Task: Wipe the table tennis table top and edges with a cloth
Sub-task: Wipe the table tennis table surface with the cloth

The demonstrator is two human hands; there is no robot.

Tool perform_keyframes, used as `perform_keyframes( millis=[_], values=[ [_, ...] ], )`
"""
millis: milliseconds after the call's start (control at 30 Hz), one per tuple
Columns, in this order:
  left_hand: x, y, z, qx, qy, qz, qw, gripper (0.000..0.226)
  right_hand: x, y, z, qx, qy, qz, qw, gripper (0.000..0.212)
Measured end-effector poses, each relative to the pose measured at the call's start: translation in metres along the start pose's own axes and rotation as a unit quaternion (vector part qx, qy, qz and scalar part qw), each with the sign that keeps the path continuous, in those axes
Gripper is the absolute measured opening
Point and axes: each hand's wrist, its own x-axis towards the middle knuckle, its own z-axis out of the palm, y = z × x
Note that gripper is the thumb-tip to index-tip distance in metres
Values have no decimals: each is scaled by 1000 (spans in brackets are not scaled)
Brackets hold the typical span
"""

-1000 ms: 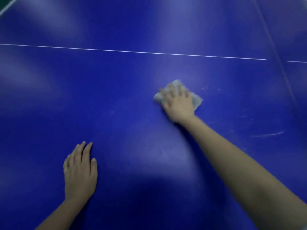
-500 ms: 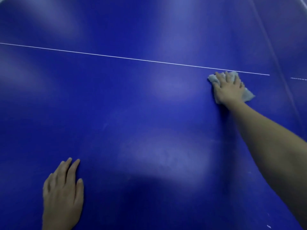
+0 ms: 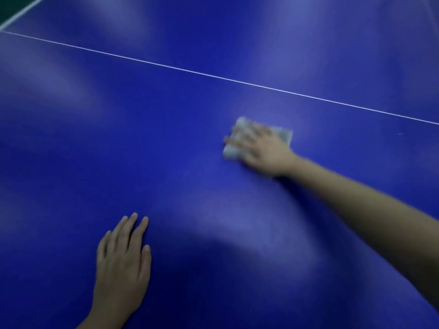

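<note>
Bare left hand [image 3: 122, 255], bare right hand [image 3: 263, 148], bare forearms [image 3: 356, 198].

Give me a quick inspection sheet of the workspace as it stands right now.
Surface: blue table, white line across it, glare patches; small pale fleck at right.
Job's things: pale cloth flat on the top, short of the line.
Clutter: nothing seen.
Hands: right hand presses the cloth, blurred; left hand flat on the table.
Cables: nothing seen.
Surroundings: dark area past the far left corner.
</note>
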Motion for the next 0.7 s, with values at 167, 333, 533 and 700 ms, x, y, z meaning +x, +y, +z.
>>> perform_keyframes(
  millis=[167, 333, 533, 700],
  values=[
    [1, 2, -4, -12, -1, 11, 1000, 51, 82, 63, -2, 14, -9, 271, 962, 48],
    [0, 4, -7, -15, -8, 6, 1000, 51, 70, -31, 2, -29, -33, -27, 999, 45],
    [1, 4, -7, -1, -8, 5, 1000, 52, -81, -165, 14, 45, -117, -402, 907, 54],
    [2, 3, -7, -10, -6, 3, 1000, 54, -84, -130, 4, 48, -102, -346, 931, 52]
  ],
)
